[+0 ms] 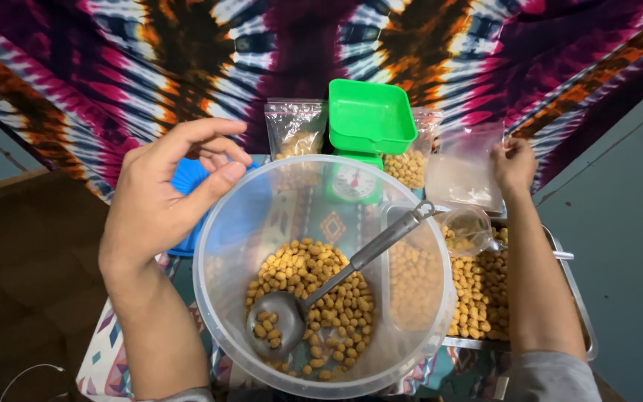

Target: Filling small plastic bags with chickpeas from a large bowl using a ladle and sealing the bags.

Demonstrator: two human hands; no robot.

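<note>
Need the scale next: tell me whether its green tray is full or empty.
Empty: the green tray on the scale shows only bare plastic inside.

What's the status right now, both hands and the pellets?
Left hand open, hovering by clear tub rim. Right hand pinching empty plastic bag. Pellets and ladle in tub. Green scale behind.

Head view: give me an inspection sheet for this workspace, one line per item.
Surface: table under a patterned cloth.
Job's things: clear round plastic bowl of tan pellets with a metal ladle in it; empty clear plastic bag; metal tray of the same pellets.
Clutter: green kitchen scale; filled clear bags behind; small clear cup; blue item.
Hands: left hand open above the bowl rim, holding nothing; right hand pinching the empty bag.
Cables: thin white cable, lower left.
Surroundings: tie-dye fabric backdrop.
</note>
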